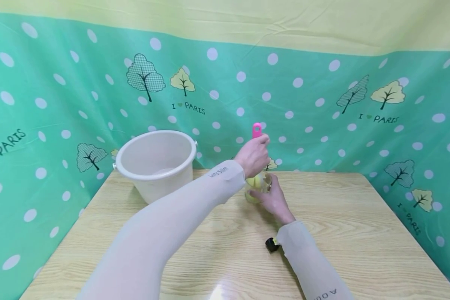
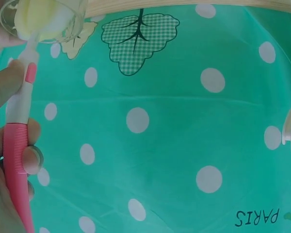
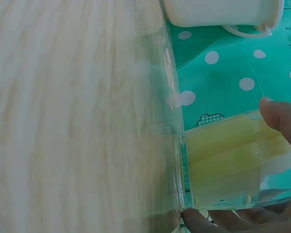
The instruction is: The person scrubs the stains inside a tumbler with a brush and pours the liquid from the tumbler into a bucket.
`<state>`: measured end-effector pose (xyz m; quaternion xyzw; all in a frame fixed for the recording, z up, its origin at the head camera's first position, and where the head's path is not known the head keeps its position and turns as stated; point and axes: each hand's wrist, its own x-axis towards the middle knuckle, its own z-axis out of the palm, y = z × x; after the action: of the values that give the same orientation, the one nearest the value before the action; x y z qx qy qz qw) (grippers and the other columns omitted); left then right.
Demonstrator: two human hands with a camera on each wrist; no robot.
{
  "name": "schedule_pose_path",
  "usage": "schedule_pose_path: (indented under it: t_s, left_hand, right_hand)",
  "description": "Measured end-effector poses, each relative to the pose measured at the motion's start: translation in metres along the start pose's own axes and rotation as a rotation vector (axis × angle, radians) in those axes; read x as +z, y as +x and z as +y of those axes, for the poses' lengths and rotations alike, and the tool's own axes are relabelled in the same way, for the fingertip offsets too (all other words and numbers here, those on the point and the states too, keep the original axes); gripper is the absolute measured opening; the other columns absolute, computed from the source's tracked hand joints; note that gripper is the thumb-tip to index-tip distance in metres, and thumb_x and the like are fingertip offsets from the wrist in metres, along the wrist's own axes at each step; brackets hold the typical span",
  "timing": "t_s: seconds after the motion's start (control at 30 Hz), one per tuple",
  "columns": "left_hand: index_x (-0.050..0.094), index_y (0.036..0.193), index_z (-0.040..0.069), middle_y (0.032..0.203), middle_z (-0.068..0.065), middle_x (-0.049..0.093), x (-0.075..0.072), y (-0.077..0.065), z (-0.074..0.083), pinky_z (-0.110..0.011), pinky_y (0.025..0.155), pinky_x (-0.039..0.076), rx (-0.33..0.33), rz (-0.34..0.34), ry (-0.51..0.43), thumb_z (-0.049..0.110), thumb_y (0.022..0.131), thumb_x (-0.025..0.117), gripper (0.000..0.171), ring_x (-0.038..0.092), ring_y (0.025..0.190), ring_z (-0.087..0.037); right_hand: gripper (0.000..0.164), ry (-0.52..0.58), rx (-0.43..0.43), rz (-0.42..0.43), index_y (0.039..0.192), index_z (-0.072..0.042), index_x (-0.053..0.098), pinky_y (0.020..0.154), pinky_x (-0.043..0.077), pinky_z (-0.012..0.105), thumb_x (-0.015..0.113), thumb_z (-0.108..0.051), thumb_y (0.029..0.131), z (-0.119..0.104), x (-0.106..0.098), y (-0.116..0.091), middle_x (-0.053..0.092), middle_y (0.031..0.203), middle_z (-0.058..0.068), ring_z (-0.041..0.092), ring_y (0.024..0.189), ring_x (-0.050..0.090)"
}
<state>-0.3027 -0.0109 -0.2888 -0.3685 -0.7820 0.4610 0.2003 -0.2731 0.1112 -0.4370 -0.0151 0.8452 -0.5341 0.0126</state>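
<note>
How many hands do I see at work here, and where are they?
2. The left hand is above the clear glass, gripping a pink-and-white tool; the right hand holds the glass by its side.

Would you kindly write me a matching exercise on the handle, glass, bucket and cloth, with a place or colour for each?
1. Handle
2. Glass
3. Bucket
4. Cloth

A. White, on the table
B. Green with pale dots, plus a yellow band
C. In the grip of the left hand
D. In the grip of the right hand

Right pairs: 1-C, 2-D, 3-A, 4-B.
</note>
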Motion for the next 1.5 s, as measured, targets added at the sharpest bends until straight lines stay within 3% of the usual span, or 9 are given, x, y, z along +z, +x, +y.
schedule_pose_path:
  t_s: [0.37, 0.63, 1.0, 1.3, 1.5]
  left_hand:
    - [0.07, 0.095, 0.024, 0.087, 0.005, 0.067, -0.009, 0.003, 0.004, -0.037, 0.094, 0.022, 0.064, 0.009, 0.03, 0.028, 0.089, 0.06, 0.013, 0.039, 0.096, -0.022]
    - [0.068, 0.102, 0.021, 0.092, 0.003, 0.067, -0.014, 0.012, 0.01, -0.037, 0.096, 0.023, 0.074, 0.045, 0.088, 0.034, 0.089, 0.061, 0.019, 0.041, 0.095, -0.02]
    - [0.067, 0.089, 0.021, 0.077, 0.006, 0.06, -0.008, 0.015, 0.011, -0.037, 0.096, 0.023, 0.027, 0.009, 0.117, 0.03, 0.092, 0.058, 0.013, 0.037, 0.09, -0.02]
    - [0.071, 0.097, 0.018, 0.092, 0.002, 0.068, 0.0, 0.011, 0.007, -0.038, 0.096, 0.024, -0.018, -0.02, 0.086, 0.031, 0.091, 0.059, 0.019, 0.045, 0.101, -0.024]
    - [0.071, 0.095, 0.019, 0.088, 0.005, 0.068, 0.004, 0.005, 0.004, -0.039, 0.096, 0.025, -0.025, -0.03, 0.027, 0.03, 0.091, 0.059, 0.017, 0.045, 0.098, -0.022]
  right_hand:
    - [0.096, 0.016, -0.013, -0.005, 0.149, -0.014, 0.018, 0.108, 0.028, 0.053, 0.077, -0.039, 0.078, -0.001, 0.0, 0.0, 0.022, 0.154, 0.015, 0.037, 0.138, 0.026]
    - [0.092, -0.011, -0.069, 0.025, 0.149, -0.012, 0.019, 0.107, 0.031, 0.051, 0.077, -0.029, 0.08, 0.0, 0.0, 0.002, 0.034, 0.147, 0.014, 0.032, 0.134, 0.032]
    - [0.09, -0.009, -0.04, 0.021, 0.148, -0.014, 0.021, 0.108, 0.029, 0.051, 0.077, -0.031, 0.079, 0.001, 0.001, 0.003, 0.03, 0.149, 0.016, 0.033, 0.135, 0.031]
    - [0.095, -0.001, -0.009, 0.002, 0.149, -0.015, 0.019, 0.108, 0.029, 0.052, 0.077, -0.038, 0.078, -0.001, 0.0, 0.0, 0.025, 0.151, 0.019, 0.037, 0.136, 0.029]
    - [0.096, 0.006, 0.004, -0.009, 0.149, -0.015, 0.017, 0.106, 0.032, 0.052, 0.076, -0.041, 0.079, -0.001, 0.0, -0.001, 0.025, 0.151, 0.016, 0.037, 0.134, 0.03]
